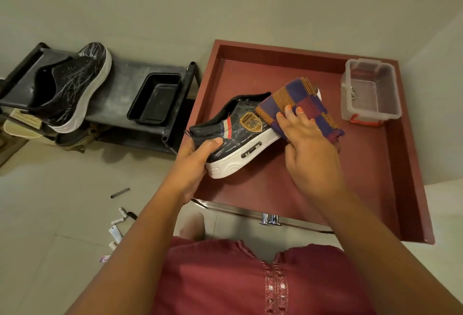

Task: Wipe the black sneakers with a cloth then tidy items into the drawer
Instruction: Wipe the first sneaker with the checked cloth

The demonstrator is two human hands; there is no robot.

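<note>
The glossy black sneaker with a white sole and gold badge (pixel 235 131) is being held tilted above the open reddish-brown wooden drawer (pixel 411 164). The left hand (pixel 198 161) is gripping its heel, thumb curled over the side, while the right hand (pixel 308 149) is pressing a checked purple-and-orange cloth (pixel 300 104) against the toe with fingers fairly straight. Wiping looks to be underway on this shoe; the second black sneaker (pixel 72 86) is waiting on the dark metal shoe rack (pixel 120 94) beside a black plastic tray (pixel 155 99). Tidying seems not yet begun: small tubes and a dark stick (pixel 120 192) are lying on the tiled floor. A clear plastic box (pixel 370 94) is occupying the drawer's far right corner, leaving open room elsewhere inside its raised rim.
</note>
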